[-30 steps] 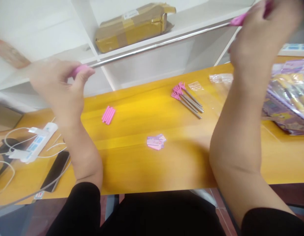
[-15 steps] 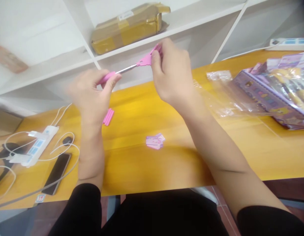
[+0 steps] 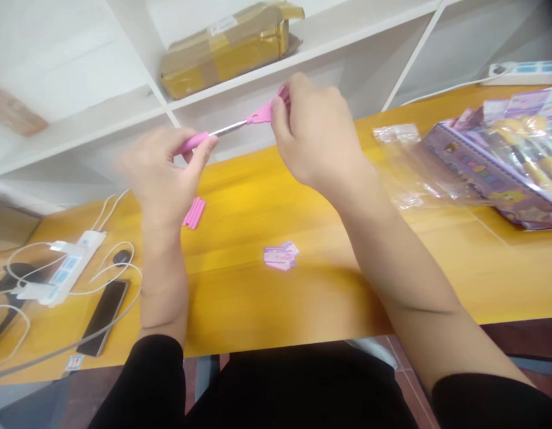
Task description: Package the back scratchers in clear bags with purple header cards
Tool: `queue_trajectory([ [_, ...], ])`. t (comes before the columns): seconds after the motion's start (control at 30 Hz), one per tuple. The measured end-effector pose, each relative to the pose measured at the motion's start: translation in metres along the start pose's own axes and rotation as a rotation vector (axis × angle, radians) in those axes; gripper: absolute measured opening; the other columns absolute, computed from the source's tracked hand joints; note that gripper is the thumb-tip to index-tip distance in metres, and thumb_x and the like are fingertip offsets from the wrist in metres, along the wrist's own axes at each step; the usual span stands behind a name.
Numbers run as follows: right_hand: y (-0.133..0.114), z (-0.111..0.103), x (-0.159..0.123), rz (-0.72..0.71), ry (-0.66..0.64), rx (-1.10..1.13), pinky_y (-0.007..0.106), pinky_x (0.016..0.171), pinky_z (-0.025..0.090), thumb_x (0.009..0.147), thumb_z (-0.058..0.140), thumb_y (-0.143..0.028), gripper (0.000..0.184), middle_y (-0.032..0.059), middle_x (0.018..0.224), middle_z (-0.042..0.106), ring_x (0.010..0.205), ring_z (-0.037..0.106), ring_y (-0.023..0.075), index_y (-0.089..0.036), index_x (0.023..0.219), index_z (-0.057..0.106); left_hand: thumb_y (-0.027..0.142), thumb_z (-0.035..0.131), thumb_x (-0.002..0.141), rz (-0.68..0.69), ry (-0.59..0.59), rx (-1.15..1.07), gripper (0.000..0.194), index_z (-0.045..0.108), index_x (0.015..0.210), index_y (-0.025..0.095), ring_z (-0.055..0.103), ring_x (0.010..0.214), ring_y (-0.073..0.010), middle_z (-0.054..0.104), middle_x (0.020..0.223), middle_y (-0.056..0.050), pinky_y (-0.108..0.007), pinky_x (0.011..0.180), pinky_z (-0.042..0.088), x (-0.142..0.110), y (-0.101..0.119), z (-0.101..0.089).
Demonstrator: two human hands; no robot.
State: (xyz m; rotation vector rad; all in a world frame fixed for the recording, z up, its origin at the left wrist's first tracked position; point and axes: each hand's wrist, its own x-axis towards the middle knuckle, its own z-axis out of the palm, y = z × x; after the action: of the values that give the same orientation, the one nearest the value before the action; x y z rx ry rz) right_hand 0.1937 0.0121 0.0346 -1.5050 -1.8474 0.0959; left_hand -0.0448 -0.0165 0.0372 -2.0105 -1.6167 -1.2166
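Both hands hold one telescopic back scratcher (image 3: 233, 126) above the yellow table (image 3: 329, 280); it has a pink handle, a short metal rod and a pink claw head. My left hand (image 3: 162, 173) is closed round the pink handle. Closed on the pink claw head is my right hand (image 3: 314, 134), which hides most of it. The rod between the hands is short. A few loose pink grips (image 3: 194, 212) lie on the table under my left hand. A small stack of pink and purple labels (image 3: 280, 257) lies in the middle.
Clear plastic bags (image 3: 399, 161) and a purple packaged pile (image 3: 504, 158) sit at the right. At the left lie a white power strip (image 3: 64, 268) with cables and a dark phone (image 3: 102, 317). A taped cardboard parcel (image 3: 225, 47) lies on the white shelf behind.
One second ago the rod was stretched long between widely parted hands. My hands have come together and the rod is now collapsed short. In the last half second little has moved.
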Motion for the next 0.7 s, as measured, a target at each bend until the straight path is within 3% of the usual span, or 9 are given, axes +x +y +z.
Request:
queue_trajectory([
  [0.27, -0.003, 0.000, -0.003, -0.012, 0.020, -0.006, 0.042, 0.083, 0.043, 0.114, 0.035, -0.046, 0.030, 0.0133, 0.103, 0.069, 0.074, 0.048, 0.0255, -0.026, 0.115, 0.057, 0.061, 0.081, 0.099, 0.047, 0.010, -0.030, 0.029, 0.083, 0.090, 0.033, 0.069, 0.084, -0.0236, 0.078, 0.088, 0.000, -0.046, 0.085, 0.043, 0.002, -0.003, -0.006],
  [0.4, -0.006, -0.001, -0.004, -0.002, -0.040, -0.017, 0.043, 0.085, 0.043, 0.115, 0.036, -0.045, 0.028, 0.0142, 0.106, 0.069, 0.079, 0.054, 0.0286, -0.026, 0.120, 0.055, 0.064, 0.081, 0.097, 0.064, 0.014, -0.011, 0.030, 0.084, 0.090, 0.035, 0.067, 0.080, -0.0243, 0.077, 0.085, -0.001, -0.046, 0.082, 0.042, 0.003, -0.006, -0.008],
  [0.6, -0.008, -0.002, -0.006, -0.024, -0.096, -0.016, 0.044, 0.087, 0.044, 0.113, 0.041, -0.047, 0.025, 0.0123, 0.098, 0.066, 0.083, 0.056, 0.0298, -0.026, 0.120, 0.054, 0.047, 0.089, 0.094, 0.141, 0.089, -0.028, 0.016, 0.089, 0.089, 0.031, 0.058, 0.071, -0.0197, 0.078, 0.080, 0.001, -0.042, 0.076, 0.040, 0.004, -0.011, -0.011],
  [0.7, -0.005, -0.002, -0.003, -0.016, -0.071, 0.060, 0.045, 0.090, 0.043, 0.112, 0.042, -0.045, 0.020, 0.0108, 0.100, 0.067, 0.083, 0.055, 0.0275, -0.028, 0.110, 0.052, 0.048, 0.090, 0.094, 0.136, 0.079, -0.026, 0.016, 0.089, 0.088, 0.032, 0.057, 0.070, -0.0204, 0.077, 0.078, 0.001, -0.042, 0.075, 0.040, 0.004, -0.010, -0.014],
])
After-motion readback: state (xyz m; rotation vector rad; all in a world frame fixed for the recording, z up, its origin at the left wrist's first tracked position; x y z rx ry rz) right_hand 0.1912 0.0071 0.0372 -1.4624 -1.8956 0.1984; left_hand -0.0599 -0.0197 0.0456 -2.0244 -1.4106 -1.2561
